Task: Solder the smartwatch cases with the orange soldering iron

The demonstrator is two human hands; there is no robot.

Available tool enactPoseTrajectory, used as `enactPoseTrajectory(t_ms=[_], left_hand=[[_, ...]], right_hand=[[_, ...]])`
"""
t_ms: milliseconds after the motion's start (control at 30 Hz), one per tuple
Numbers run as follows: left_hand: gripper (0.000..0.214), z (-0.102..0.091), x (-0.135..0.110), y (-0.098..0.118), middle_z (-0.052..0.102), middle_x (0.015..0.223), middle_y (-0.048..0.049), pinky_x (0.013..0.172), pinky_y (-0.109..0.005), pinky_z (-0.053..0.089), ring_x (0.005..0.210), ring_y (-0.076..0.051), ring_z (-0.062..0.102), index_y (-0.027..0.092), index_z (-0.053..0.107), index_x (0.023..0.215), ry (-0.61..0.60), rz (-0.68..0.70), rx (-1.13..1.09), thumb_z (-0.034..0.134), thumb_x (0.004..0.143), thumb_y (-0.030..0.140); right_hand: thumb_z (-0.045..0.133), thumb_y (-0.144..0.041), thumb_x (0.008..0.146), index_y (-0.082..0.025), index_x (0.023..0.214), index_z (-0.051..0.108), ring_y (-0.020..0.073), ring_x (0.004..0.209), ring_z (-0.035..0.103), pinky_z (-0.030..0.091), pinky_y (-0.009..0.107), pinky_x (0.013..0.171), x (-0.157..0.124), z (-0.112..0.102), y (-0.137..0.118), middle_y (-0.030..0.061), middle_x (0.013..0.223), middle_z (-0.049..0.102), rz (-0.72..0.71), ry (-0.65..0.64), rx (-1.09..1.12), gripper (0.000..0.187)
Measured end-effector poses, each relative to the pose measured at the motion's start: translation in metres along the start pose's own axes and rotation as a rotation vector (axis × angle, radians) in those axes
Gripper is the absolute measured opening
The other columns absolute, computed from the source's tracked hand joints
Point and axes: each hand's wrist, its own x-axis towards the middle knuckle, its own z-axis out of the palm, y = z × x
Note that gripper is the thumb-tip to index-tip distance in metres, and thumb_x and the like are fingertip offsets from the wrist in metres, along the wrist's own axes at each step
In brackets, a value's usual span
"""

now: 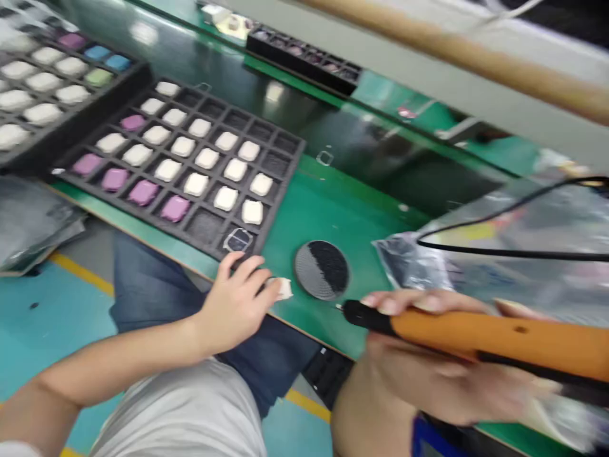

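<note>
1. My left arm (118, 362) stretches over my lap toward the green bench (333, 209).
2. A black tray (209, 101) of white and pink pieces sits just beyond my left hand (235, 304).
3. That hand's fingers (247, 270), narrowly spread, touch a small white piece (284, 289) on the bench's edge; I cannot tell if they grip it.
4. My right hand (428, 362) closes around an orange-handled tool (476, 336).

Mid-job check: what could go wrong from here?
The black tip of the orange-handled tool in the right hand points toward the left hand and might catch it. The small white piece sits near the green bench's edge and could drop. The black cable across the plastic bag might snag.
</note>
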Motion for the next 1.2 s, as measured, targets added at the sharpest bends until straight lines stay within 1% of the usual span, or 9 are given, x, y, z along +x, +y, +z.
enactPoseTrajectory(t_ms=[100, 300, 433, 533, 667, 767, 900, 1100, 1200], left_hand=[[0.019, 0.003, 0.000, -0.002, 0.080, 0.123, -0.0074, 0.123, -0.058, 0.033, 0.131, -0.030, 0.064, 0.019, 0.075, 0.125, 0.000, -0.003, -0.047, 0.067, 0.108, 0.019], [0.026, 0.008, 0.001, 0.001, 0.081, 0.129, -0.0059, 0.131, -0.057, 0.024, 0.129, -0.028, 0.066, 0.018, 0.073, 0.128, -0.038, 0.006, -0.082, 0.071, 0.108, 0.034], [0.019, 0.017, 0.017, 0.008, 0.083, 0.121, -0.0042, 0.134, -0.057, 0.018, 0.117, -0.024, 0.070, 0.017, 0.074, 0.121, 0.026, -0.109, -0.031, 0.069, 0.109, 0.031], [0.017, 0.020, 0.026, 0.012, 0.083, 0.117, -0.0038, 0.132, -0.058, 0.019, 0.112, -0.024, 0.070, 0.019, 0.076, 0.117, 0.032, -0.157, 0.002, 0.070, 0.108, 0.031], [0.021, 0.016, 0.018, 0.012, 0.082, 0.120, -0.0059, 0.131, -0.060, 0.021, 0.116, -0.026, 0.070, 0.022, 0.077, 0.123, -0.028, -0.101, -0.038, 0.070, 0.104, 0.021], [0.030, 0.014, 0.005, 0.009, 0.081, 0.127, -0.0060, 0.134, -0.059, 0.019, 0.120, -0.025, 0.071, 0.024, 0.078, 0.127, -0.053, -0.025, -0.109, 0.068, 0.101, 0.014], [0.023, 0.018, 0.001, 0.008, 0.081, 0.130, -0.0010, 0.137, -0.058, 0.014, 0.121, -0.023, 0.072, 0.030, 0.081, 0.122, -0.025, -0.012, -0.142, 0.072, 0.103, 0.024], [0.020, 0.023, 0.006, 0.011, 0.084, 0.119, 0.0043, 0.139, -0.054, 0.017, 0.110, -0.018, 0.074, 0.034, 0.084, 0.117, 0.024, -0.033, -0.153, 0.074, 0.102, 0.027], [0.019, 0.024, 0.005, 0.011, 0.084, 0.117, 0.0049, 0.138, -0.052, 0.020, 0.105, -0.016, 0.074, 0.036, 0.085, 0.116, 0.034, -0.037, -0.149, 0.077, 0.100, 0.029]], right_hand=[[0.071, -0.064, 0.090, -0.032, 0.123, 0.068, 0.0170, 0.053, 0.061, 0.056, 0.037, 0.043, 0.004, 0.005, 0.003, -0.0055, 0.081, 0.070, -0.059, -0.022, -0.012, 0.046], [0.071, -0.062, 0.092, -0.032, 0.122, 0.070, 0.0159, 0.057, 0.063, 0.057, 0.037, 0.049, 0.002, 0.010, -0.004, -0.0048, 0.085, 0.069, 0.029, -0.028, -0.014, 0.042], [0.071, -0.060, 0.092, -0.033, 0.124, 0.071, 0.0171, 0.063, 0.063, 0.058, 0.039, 0.055, -0.002, 0.006, 0.002, -0.0035, 0.087, 0.066, 0.084, 0.006, -0.016, 0.042], [0.071, -0.063, 0.091, -0.034, 0.125, 0.073, 0.0177, 0.065, 0.061, 0.058, 0.040, 0.055, -0.004, 0.004, 0.005, -0.0037, 0.086, 0.063, 0.074, 0.046, -0.059, 0.044], [0.071, -0.070, 0.090, -0.038, 0.125, 0.073, 0.0173, 0.063, 0.061, 0.059, 0.041, 0.054, -0.005, 0.010, 0.001, -0.0053, 0.084, 0.061, 0.091, 0.086, -0.079, 0.047], [0.055, -0.072, 0.099, -0.038, 0.130, 0.069, 0.0165, 0.065, 0.063, 0.060, 0.041, 0.059, -0.007, 0.014, 0.000, -0.0054, 0.085, 0.062, 0.054, 0.094, -0.108, 0.048], [0.054, -0.065, 0.101, -0.034, 0.135, 0.066, 0.0161, 0.066, 0.064, 0.057, 0.039, 0.058, -0.013, 0.015, 0.002, -0.0042, 0.089, 0.064, 0.062, -0.036, -0.111, 0.048], [0.040, -0.072, 0.104, -0.028, 0.132, 0.063, 0.0167, 0.064, 0.061, 0.055, 0.040, 0.054, -0.018, 0.021, 0.007, -0.0022, 0.087, 0.064, 0.011, 0.002, -0.178, 0.057], [0.046, -0.060, 0.106, -0.033, 0.129, 0.065, 0.0179, 0.065, 0.063, 0.055, 0.039, 0.053, -0.016, 0.010, 0.007, -0.0025, 0.086, 0.064, 0.059, -0.037, -0.224, 0.040]])
